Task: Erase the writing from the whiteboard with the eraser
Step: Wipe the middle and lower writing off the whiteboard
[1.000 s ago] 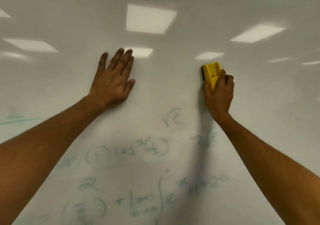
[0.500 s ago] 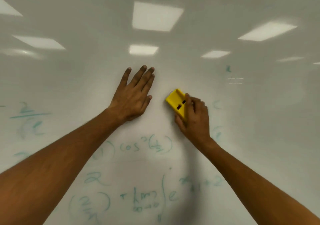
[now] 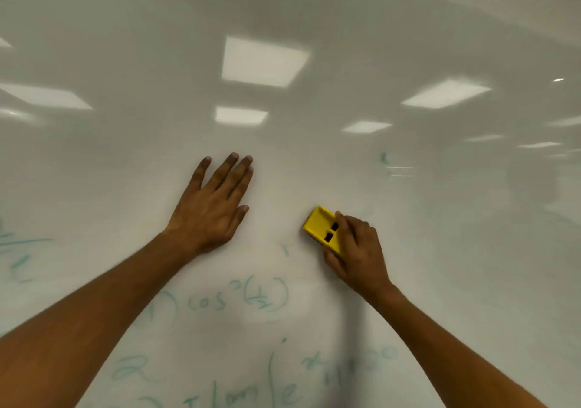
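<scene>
A glossy whiteboard (image 3: 314,14) fills the view. My right hand (image 3: 356,250) grips a yellow eraser (image 3: 320,227) and presses it flat against the board, right of centre. My left hand (image 3: 213,206) lies flat on the board with its fingers spread, to the left of the eraser and apart from it. Faint green math writing (image 3: 239,297) runs below both hands, with more green writing at the bottom (image 3: 267,385). Smudged green marks (image 3: 19,250) sit at the far left edge, and a small green mark (image 3: 383,157) is up to the right.
Ceiling light reflections (image 3: 264,62) show across the upper board. The board's top edge (image 3: 503,14) runs diagonally in the upper right corner.
My right hand has swept the eraser down and left, then a little back to the right. The writing just under it is gone. The view has shifted, with my left hand still flat on the board.
</scene>
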